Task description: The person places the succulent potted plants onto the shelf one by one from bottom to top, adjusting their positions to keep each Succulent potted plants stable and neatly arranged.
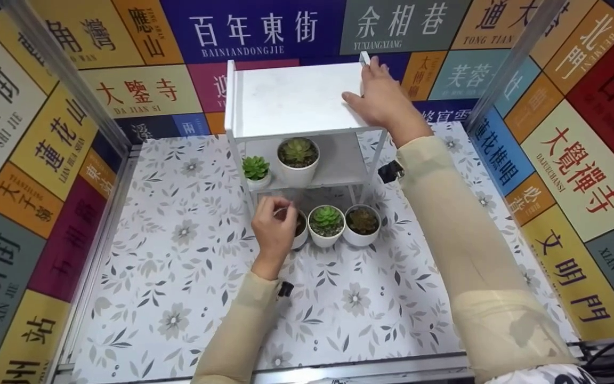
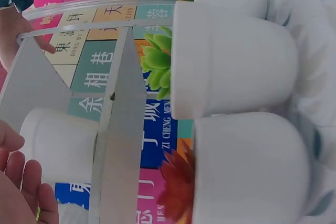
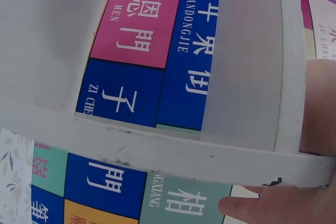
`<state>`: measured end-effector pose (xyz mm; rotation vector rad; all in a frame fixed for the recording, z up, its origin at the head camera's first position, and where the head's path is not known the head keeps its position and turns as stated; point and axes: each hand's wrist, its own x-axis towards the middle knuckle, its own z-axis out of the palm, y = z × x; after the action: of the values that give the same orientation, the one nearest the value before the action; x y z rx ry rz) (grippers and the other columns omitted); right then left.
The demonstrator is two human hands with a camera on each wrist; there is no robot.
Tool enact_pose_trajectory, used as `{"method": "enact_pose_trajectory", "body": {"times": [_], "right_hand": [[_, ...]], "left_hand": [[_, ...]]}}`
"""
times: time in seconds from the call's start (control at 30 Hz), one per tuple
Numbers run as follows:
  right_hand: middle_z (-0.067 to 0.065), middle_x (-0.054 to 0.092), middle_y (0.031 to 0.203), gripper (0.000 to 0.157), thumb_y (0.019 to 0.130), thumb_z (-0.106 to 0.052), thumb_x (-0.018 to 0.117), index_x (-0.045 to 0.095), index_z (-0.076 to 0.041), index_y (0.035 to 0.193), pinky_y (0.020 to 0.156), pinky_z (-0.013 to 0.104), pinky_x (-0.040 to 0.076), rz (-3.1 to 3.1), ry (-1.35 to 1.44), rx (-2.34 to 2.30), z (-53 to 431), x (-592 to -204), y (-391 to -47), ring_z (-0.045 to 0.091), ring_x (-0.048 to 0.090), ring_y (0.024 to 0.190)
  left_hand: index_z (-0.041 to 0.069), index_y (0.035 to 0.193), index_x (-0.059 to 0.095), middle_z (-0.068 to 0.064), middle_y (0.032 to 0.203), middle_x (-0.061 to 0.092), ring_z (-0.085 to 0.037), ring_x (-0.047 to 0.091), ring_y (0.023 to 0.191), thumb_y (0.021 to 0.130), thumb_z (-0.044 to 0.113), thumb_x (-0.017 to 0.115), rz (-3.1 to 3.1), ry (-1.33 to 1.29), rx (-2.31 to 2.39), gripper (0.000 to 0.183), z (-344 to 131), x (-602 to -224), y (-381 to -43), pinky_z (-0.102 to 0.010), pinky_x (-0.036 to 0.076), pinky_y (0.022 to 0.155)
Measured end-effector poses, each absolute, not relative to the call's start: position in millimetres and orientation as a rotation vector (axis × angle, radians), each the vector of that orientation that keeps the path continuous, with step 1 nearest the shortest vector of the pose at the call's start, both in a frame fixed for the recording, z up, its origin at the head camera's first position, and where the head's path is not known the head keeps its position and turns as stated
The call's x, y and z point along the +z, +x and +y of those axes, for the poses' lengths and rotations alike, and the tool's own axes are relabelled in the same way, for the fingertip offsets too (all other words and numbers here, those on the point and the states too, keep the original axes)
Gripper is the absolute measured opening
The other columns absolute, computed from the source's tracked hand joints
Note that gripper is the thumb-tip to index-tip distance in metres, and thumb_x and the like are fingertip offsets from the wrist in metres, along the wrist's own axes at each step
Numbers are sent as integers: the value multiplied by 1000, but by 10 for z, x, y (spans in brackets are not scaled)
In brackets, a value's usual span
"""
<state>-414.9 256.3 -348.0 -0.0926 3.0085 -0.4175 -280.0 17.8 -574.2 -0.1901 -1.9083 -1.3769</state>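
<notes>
A white two-tier shelf rack point(image 1: 296, 101) stands at the back of the table. My right hand point(image 1: 384, 98) grips the right end of its top board, thumb on the surface and fingers over the side rim. In front of the lower tier hovers my left hand point(image 1: 275, 226), fingers loosely curled, and nothing shows in them in the left wrist view. It partly covers a white pot with a reddish succulent point(image 2: 178, 182). Beside that pot stand a pot with a green succulent point(image 1: 326, 226) and one with a dark succulent point(image 1: 363, 226).
On the rack's middle board sit a larger potted succulent point(image 1: 299, 157) and a small bright green one point(image 1: 256, 170) at the left end. Floral cloth point(image 1: 179, 266) covers the table. Metal posts point(image 1: 67, 69) and walls of coloured sign panels enclose it.
</notes>
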Motion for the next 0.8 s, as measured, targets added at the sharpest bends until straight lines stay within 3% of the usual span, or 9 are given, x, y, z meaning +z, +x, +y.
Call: {"method": "enact_pose_trajectory", "body": {"times": [0.07, 0.17, 0.3, 0.63, 0.8], "right_hand": [[14, -18, 177, 95, 107, -64, 36, -4, -4, 169, 135, 54, 1, 3006, -104, -406, 2561, -3480, -4146, 38, -8, 166], [13, -19, 176, 97, 106, -65, 38, -6, -5, 169, 135, 54, 0, 3002, -102, -403, 2560, -3479, -4143, 38, -9, 166], [13, -20, 176, 100, 104, -66, 40, -6, -6, 169, 135, 54, 0, 3001, -99, -417, 2556, -3485, -4143, 38, -9, 166], [14, -20, 176, 104, 103, -68, 42, -6, -4, 169, 135, 55, 1, 3007, -117, -398, 2574, -3477, -4154, 38, -9, 166], [13, -21, 176, 104, 103, -69, 43, -6, -5, 169, 134, 56, 0, 3002, -117, -415, 2572, -3480, -4143, 37, -13, 165]], "left_hand": [[3, 78, 68, -13, 76, 64, -29, 66, 70, 80, -5, 73, -1910, -202, -1386, 10, 139, -5775, -2749, -19, 56, 64], [5, 78, 68, -12, 75, 63, -28, 64, 67, 81, -3, 74, -1928, -219, -1348, 11, 84, -5807, -2693, -26, 51, 60], [5, 83, 67, -8, 78, 64, -24, 65, 74, 81, 0, 77, -1939, -244, -1284, 11, 11, -5841, -2626, -36, 56, 67], [3, 88, 67, -9, 86, 66, -23, 66, 80, 76, -3, 81, -1952, -208, -1327, 19, -91, -5979, -2549, -41, 58, 74], [-1, 92, 68, -11, 87, 66, -29, 66, 80, 74, -3, 83, -1966, -147, -1384, 24, -107, -6070, -2535, -41, 57, 76]]}}
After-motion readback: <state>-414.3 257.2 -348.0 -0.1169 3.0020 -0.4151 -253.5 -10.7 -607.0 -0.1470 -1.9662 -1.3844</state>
